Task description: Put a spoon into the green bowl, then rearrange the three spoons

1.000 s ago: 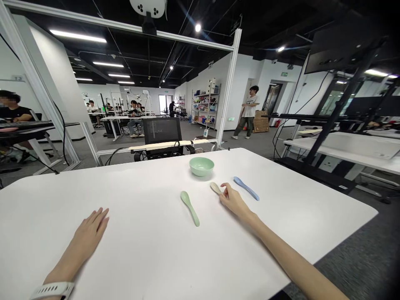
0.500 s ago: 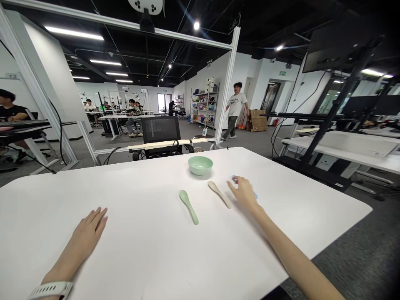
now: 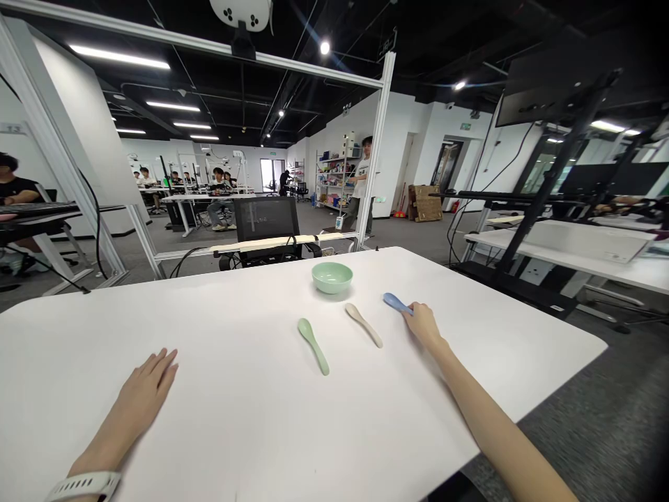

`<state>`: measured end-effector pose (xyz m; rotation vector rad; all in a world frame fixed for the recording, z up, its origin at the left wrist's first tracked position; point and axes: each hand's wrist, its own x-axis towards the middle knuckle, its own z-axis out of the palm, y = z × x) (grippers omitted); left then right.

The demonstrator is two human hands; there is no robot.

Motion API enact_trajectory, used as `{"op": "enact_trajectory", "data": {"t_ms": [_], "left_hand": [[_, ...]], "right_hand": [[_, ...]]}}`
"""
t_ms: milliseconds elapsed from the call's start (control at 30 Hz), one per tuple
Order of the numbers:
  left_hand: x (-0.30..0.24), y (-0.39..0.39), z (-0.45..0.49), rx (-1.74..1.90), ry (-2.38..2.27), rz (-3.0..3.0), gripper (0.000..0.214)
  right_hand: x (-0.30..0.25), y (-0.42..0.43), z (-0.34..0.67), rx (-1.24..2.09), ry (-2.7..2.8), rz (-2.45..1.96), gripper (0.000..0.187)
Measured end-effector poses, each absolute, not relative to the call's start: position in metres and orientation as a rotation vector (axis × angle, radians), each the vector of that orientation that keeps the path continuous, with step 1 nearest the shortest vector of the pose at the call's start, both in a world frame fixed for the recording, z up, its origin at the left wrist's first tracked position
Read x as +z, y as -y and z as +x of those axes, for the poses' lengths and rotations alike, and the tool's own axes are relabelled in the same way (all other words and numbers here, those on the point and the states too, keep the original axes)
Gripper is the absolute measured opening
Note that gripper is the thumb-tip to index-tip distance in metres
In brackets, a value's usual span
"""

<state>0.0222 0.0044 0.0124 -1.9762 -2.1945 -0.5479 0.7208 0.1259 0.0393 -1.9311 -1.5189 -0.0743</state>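
Observation:
On the white table lie three spoons in a row: a green spoon, a beige spoon and a blue spoon. A pale green bowl stands just behind them. My right hand rests over the blue spoon's handle with fingers closed on it; only the spoon's bowl end shows. My left hand lies flat and open on the table at the near left, a white band on its wrist.
A black office chair stands behind the table's far edge. An aluminium frame post rises at the back. Another white desk with black stands is at the right. People sit and walk in the room beyond.
My right hand left the beige spoon, moved right to the blue spoon and closed on its handle. The beige spoon now lies uncovered. My left hand stayed still.

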Motion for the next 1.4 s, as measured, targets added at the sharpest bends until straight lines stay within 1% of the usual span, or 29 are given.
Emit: {"op": "enact_trajectory", "data": {"t_ms": [133, 333, 633, 800, 1000, 1200, 1400], "left_hand": [[0.015, -0.004, 0.025, -0.53, 2.22, -1.984, 0.08], [0.015, -0.003, 0.025, -0.538, 2.218, -1.977, 0.078], [0.01, -0.004, 0.02, -0.526, 2.169, -1.961, 0.074], [0.008, -0.006, 0.019, -0.526, 2.179, -1.96, 0.075], [0.01, -0.006, 0.021, -0.54, 2.21, -1.959, 0.076], [0.01, -0.005, 0.021, -0.567, 2.197, -1.95, 0.073], [0.008, -0.006, 0.019, -0.557, 2.167, -1.971, 0.074]], "right_hand": [[0.042, -0.124, 0.718, -0.066, 1.51, -2.022, 0.02], [0.046, -0.122, 0.717, -0.03, 1.5, -1.977, 0.024], [0.054, -0.116, 0.705, 0.005, 1.432, -2.029, 0.022], [0.057, -0.114, 0.703, 0.048, 1.411, -2.006, 0.021], [0.058, -0.113, 0.703, 0.076, 1.397, -1.972, 0.024], [0.058, -0.114, 0.704, 0.095, 1.407, -1.976, 0.015], [0.06, -0.112, 0.704, 0.071, 1.4, -1.978, 0.011]]}}
